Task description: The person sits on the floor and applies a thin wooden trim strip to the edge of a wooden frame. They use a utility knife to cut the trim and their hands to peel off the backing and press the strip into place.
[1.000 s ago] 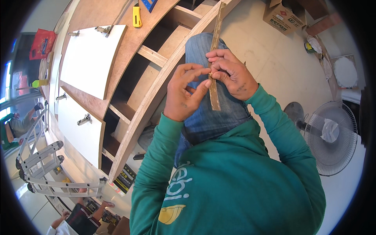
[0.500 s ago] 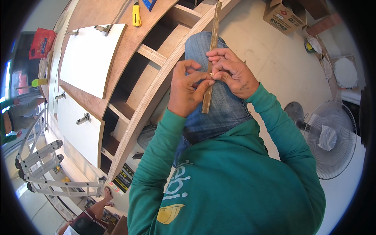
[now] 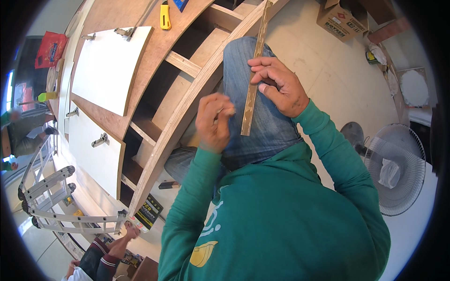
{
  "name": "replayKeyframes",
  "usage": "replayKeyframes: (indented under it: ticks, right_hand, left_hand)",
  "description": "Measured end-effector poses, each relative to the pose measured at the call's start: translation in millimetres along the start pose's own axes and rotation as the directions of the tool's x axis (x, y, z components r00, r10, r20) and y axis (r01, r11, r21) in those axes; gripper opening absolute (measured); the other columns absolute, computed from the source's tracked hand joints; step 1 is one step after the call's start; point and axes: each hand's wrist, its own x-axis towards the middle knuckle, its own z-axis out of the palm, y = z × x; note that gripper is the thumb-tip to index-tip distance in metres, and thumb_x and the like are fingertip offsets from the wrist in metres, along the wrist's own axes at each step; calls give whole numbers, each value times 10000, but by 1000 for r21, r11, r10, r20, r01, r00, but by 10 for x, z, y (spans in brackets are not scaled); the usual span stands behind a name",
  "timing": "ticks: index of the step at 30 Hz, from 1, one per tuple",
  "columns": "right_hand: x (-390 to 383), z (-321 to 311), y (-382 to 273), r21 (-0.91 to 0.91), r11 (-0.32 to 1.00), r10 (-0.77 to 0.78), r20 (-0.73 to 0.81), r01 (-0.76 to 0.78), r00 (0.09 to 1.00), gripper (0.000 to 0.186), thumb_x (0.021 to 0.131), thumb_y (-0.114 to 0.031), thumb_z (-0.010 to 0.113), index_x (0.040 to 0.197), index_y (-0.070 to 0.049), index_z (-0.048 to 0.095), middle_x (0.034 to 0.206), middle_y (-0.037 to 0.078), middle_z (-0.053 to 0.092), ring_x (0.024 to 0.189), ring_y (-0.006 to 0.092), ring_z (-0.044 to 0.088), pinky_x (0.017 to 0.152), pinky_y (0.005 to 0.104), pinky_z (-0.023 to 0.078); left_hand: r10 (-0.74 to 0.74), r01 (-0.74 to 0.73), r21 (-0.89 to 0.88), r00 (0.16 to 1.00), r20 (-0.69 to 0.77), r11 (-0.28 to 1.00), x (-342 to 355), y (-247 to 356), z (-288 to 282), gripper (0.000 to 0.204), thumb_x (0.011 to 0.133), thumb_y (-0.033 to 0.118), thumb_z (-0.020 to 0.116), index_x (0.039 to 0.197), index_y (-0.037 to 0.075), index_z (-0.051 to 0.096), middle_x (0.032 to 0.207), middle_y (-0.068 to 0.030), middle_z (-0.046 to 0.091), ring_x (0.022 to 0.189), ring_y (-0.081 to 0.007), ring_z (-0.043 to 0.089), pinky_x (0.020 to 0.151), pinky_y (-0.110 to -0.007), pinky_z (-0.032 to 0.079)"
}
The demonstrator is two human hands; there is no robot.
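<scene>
While your right hand (image 3: 277, 86) pinches the thin wooden strip (image 3: 253, 70) partway down its length, the strip lies slanted across your jeans-covered knee (image 3: 262, 117), its far end reaching up toward the curved plywood edge of the cabinet frame (image 3: 187, 107) and its near end hanging free just past your left hand (image 3: 214, 122). Your right fingers are clenched on the strip, thumb on one face and fingertips curled over the other. Your left fingers are drawn together as if nipping something small near the strip's lower part; what it is cannot be made out, and that hand does not clearly touch the strip. Judging by its look, the strip is light, narrow and likely to flex or snap if you bear on one end, so hold it near the middle, as you do now, and support the free end when you shift it. Its face seems rough, so it should not slip. Around you are white cabinet doors (image 3: 110, 68) with hinges, a yellow utility knife (image 3: 165, 16), a folded ladder (image 3: 51, 196), a floor fan (image 3: 396, 168) and a cardboard box (image 3: 340, 18).
</scene>
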Motion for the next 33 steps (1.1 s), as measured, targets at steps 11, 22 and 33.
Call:
replayKeyframes:
  ticks: [11, 22, 33]
  right_hand:
    - [2, 85, -57, -14, 1000, 3, -38, -4, 999, 189, 940, 40, 667, 1127, 43, 698, 1476, 168, 593, 1245, 244, 692, 1092, 382, 587]
    - [-119, 173, -186, 21, 1000, -11, -289, 18, 957, 167, 991, 8, 719, 1157, 20, 728, 1307, 141, 699, 1161, 200, 722, 970, 333, 621]
    - [-451, 257, -604, 112, 893, 450, -204, -436, 869, 214, 986, -182, 801, 1028, 27, 782, 924, 59, 757, 829, 104, 684, 725, 274, 558]
  left_hand:
    - [-399, 354, 500, 917, -17, 791, -441, -384, -523, 146, 1036, 134, 740, 1130, 30, 697, 966, -93, 713, 763, -181, 666, 685, -353, 551]
    - [-524, 642, -267, 752, 399, 719, 27, 388, 87, 221, 1056, 137, 778, 1213, -10, 726, 926, -24, 761, 818, -60, 675, 662, -231, 533]
    - [-382, 438, -183, 882, 276, 880, -54, 666, 368, 249, 1025, 117, 819, 1199, -13, 700, 974, -48, 767, 843, -66, 687, 708, -230, 558]
